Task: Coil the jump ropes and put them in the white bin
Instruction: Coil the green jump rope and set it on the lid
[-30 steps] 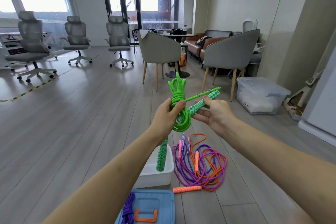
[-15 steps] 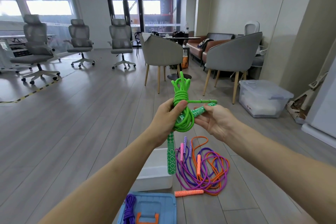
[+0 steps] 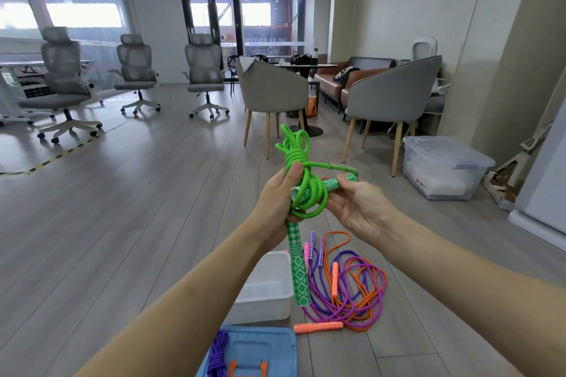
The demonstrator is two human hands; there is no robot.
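Grey plank flooring (image 3: pixel 122 239) runs under everything, and nearest the camera on it lies a blue lid (image 3: pixel 260 355) with a purple rope bundle (image 3: pixel 218 355) at its left edge. Just beyond sits the white bin (image 3: pixel 269 294), directly below the hands and slightly left of them. Beside it on the right sprawls an uncoiled tangle of orange and purple ropes (image 3: pixel 352 294), still loose.

Higher up, the left hand (image 3: pixel 277 196) grips the green jump rope (image 3: pixel 303 180) around its wrapped middle, thumb pressed on the knot of turns. One green handle (image 3: pixel 298 266) hangs straight down from that grip, its tip just over the bin's right rim. The right hand (image 3: pixel 361 208) pinches the other handle (image 3: pixel 337 184), which lies roughly level and points right, its near end passing through the coil's lower loops. So the bundle's long axis is upright, loops fanning above the left thumb, and the bin lies straight down along that axis; the left hand looks the better placed to lower it once the right lets go, I'd judge.

Farther off stand two grey armchairs (image 3: pixel 395 95) and a lidded clear tub (image 3: pixel 441 168)
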